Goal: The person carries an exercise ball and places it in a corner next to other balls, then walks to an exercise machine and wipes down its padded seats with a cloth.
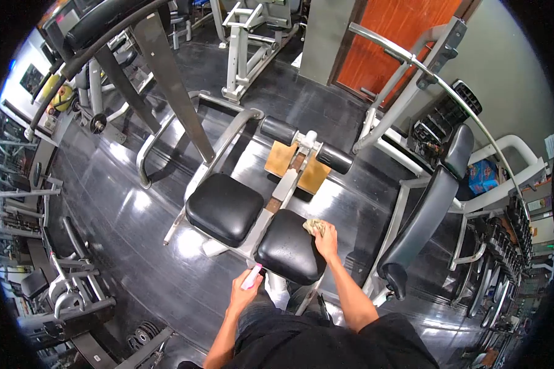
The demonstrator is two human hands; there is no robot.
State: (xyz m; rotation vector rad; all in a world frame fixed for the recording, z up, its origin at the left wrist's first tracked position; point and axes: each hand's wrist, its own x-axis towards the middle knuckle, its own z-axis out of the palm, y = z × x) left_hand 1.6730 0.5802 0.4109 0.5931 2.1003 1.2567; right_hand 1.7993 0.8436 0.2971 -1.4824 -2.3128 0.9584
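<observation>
My right hand (326, 240) grips a crumpled, pale yellowish cloth (314, 226) at the far right edge of a black padded seat (288, 246). Small specks, perhaps droplets, show on that seat's surface. In my left hand (243, 292) is a white spray bottle (251, 278) with a pink top, held just in front of the same seat's near left corner. A second black padded seat (224, 208) sits to the left on the same grey frame. Beyond both seats are black foam rollers (279, 130) and a yellowish board (281, 158).
A black upright bench (421, 218) stands close on my right, with a long bar (440, 80) above it. Tall grey machine posts (172, 86) rise at the left. Dumbbell racks (505, 246) line the right side. An orange door (394, 46) is at the back.
</observation>
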